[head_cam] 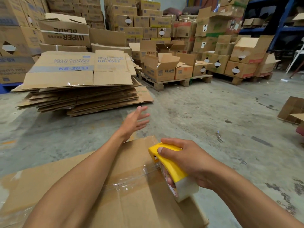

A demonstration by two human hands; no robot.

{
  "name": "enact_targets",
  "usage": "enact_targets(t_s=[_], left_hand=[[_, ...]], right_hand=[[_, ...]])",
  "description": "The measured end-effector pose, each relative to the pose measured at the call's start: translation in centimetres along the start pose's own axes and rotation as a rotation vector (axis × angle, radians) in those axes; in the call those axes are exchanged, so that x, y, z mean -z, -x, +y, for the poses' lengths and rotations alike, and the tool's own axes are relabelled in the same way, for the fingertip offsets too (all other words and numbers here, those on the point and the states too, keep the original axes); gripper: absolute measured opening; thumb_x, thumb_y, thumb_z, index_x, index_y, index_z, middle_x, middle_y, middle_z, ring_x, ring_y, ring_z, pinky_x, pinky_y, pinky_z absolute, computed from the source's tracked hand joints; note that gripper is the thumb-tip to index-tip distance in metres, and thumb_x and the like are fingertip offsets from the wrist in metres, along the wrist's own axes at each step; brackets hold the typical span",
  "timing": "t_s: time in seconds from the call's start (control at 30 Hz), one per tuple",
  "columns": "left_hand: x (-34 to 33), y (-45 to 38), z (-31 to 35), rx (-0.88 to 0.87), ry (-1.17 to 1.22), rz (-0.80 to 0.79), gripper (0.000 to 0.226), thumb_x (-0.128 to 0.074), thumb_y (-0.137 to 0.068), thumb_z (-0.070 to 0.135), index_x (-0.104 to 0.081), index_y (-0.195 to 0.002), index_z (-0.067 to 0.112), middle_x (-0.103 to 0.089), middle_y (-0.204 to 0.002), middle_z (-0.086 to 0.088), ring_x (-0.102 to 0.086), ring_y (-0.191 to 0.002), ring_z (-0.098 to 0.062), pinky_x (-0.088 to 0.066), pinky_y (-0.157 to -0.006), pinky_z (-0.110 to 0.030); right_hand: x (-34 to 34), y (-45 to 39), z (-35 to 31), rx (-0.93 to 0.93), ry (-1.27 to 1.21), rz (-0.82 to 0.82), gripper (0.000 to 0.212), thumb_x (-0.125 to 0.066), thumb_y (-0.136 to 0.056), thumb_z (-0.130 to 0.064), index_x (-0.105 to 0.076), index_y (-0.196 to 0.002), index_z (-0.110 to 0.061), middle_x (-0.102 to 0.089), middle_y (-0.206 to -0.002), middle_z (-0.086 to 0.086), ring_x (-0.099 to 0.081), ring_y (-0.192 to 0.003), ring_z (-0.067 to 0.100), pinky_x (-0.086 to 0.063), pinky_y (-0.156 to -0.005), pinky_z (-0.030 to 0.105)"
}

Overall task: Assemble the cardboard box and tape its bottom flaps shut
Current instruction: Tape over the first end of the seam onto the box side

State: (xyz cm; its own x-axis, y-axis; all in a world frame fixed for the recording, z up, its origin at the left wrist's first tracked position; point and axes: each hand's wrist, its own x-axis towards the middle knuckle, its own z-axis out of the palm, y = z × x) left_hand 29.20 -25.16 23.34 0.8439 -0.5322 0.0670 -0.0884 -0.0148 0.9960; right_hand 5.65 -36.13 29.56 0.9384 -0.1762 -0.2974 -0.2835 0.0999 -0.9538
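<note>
A brown cardboard box [139, 201] stands in front of me with its flaps folded flat on top. Clear tape [131, 180] runs across the seam to the right edge. My right hand [185, 160] grips a yellow tape dispenser [171, 168] with a clear tape roll, pressed at the box's right edge. My left hand [134, 122] reaches past the box's far edge over the floor, fingers spread and holding nothing. My left forearm crosses over the box top.
A pile of flattened cartons [79, 83] lies on the concrete floor ahead left. Pallets [176, 81] stacked with boxes stand behind it and to the right. An open carton [292, 111] sits at the right edge. Blue shelving [283, 22] rises at the far right.
</note>
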Motion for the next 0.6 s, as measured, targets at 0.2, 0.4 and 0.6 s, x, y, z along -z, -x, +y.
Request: enact_targets(t_s=[0.2,0.4,0.6], left_hand=[[-1.4,1.7,0.3,0.121,-0.178,-0.273,0.084,-0.015,-0.086,0.073,-0.060,-0.132,0.019,-0.067,-0.126,-0.010,-0.065,-0.113,-0.017,-0.051,-0.090,-0.021],[-1.7,4.0,0.1,-0.183,-0.702,-0.390,0.061,-0.010,-0.100,0.053,-0.054,-0.137,0.033,-0.047,-0.148,0.006,-0.037,-0.139,-0.008,-0.021,-0.118,-0.030],[-1.8,6.8,-1.3,-0.169,-0.735,-0.426,0.055,-0.021,-0.099,0.040,-0.061,-0.102,0.002,-0.066,-0.111,-0.012,-0.057,-0.103,-0.023,-0.038,-0.099,-0.045]], right_hand=[[-0.3,0.2,-0.1,-0.002,0.032,0.002,0.048,-0.071,-0.089,-0.017,-0.056,-0.134,-0.023,-0.060,-0.088,0.024,-0.057,-0.038,0.029,-0.051,-0.042,0.032],[-1.0,0.3,-0.2,-0.013,0.056,0.006,0.043,-0.069,-0.090,-0.017,-0.057,-0.131,-0.023,-0.063,-0.092,0.027,-0.058,-0.039,0.028,-0.054,-0.044,0.034],[-1.6,0.2,-0.5,-0.041,0.091,-0.039,0.021,-0.061,-0.096,-0.016,-0.063,-0.117,-0.018,-0.056,-0.060,0.018,-0.054,-0.037,0.025,-0.049,-0.041,0.029]])
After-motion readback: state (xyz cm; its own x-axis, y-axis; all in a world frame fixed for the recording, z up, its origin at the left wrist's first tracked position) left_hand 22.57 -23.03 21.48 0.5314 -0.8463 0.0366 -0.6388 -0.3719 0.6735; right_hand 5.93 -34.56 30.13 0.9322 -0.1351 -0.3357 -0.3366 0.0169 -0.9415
